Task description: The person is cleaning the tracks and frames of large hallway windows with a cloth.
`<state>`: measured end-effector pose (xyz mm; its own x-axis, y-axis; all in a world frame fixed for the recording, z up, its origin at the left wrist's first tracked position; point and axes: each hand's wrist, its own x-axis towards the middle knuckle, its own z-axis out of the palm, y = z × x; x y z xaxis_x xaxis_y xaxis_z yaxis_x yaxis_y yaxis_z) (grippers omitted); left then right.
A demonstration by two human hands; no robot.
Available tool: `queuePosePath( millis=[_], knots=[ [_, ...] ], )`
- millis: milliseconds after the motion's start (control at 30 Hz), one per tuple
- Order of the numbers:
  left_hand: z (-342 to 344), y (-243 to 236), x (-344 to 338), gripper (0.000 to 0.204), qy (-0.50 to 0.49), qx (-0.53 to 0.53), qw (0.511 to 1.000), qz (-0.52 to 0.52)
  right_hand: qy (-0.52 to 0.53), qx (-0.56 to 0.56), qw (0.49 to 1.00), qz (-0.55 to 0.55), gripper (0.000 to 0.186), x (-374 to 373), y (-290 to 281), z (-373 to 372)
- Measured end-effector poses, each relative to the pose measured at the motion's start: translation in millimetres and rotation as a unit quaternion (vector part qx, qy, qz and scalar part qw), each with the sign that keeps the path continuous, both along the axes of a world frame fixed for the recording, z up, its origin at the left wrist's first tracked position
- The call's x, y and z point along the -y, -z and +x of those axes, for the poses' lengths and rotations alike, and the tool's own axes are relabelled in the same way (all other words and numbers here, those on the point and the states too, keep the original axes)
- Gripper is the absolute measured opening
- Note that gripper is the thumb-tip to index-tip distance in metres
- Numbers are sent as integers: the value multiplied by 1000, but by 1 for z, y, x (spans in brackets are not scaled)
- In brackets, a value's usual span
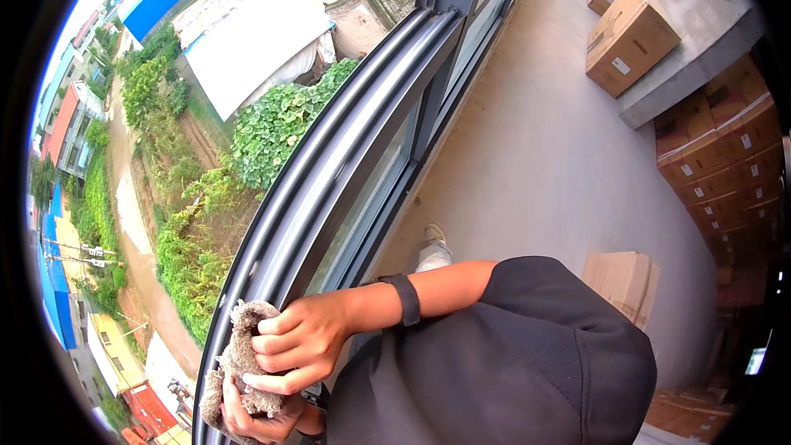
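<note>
A grey, shaggy cloth lies bunched on the dark metal track along the open window's edge. My right hand, with a dark band on its wrist, is on top of the cloth with fingers curled around it. Lower down, my left hand grips the cloth's lower part, partly hidden by it and by my other hand. My black-sleeved upper arm fills much of the lower right.
Cardboard boxes sit on a concrete ledge, with stacked cartons below and another box on the floor. My shoe is beside the window frame. Outside, far below, are roofs, plants and a dirt road.
</note>
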<state>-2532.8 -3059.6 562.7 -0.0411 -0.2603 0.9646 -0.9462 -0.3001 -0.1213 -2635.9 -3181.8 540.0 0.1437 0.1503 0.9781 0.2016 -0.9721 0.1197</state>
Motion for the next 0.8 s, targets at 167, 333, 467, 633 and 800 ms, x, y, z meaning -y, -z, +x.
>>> queuePosePath(
  millis=[167, 333, 467, 633, 800],
  knots=[
    [-94, -1, 96, 56, -48, -56, 995, 74, 51, -42, 998, 3, 27, 99, -8, -97],
    [-197, -5, 218, 65, 66, -66, 987, 132, 168, -85, 980, 58, 31, 206, -2, -204],
    [-253, -12, 283, 51, 113, -96, 981, 122, 221, -75, 969, 79, 32, 249, 2, -253],
    [-261, -4, 294, 46, 169, -129, 971, 106, 222, -61, 969, 95, 37, 256, 16, -261],
    [-241, 4, 273, 20, 257, -66, 964, 4, 328, -60, 940, 70, 58, 244, 29, -246]
  ],
)
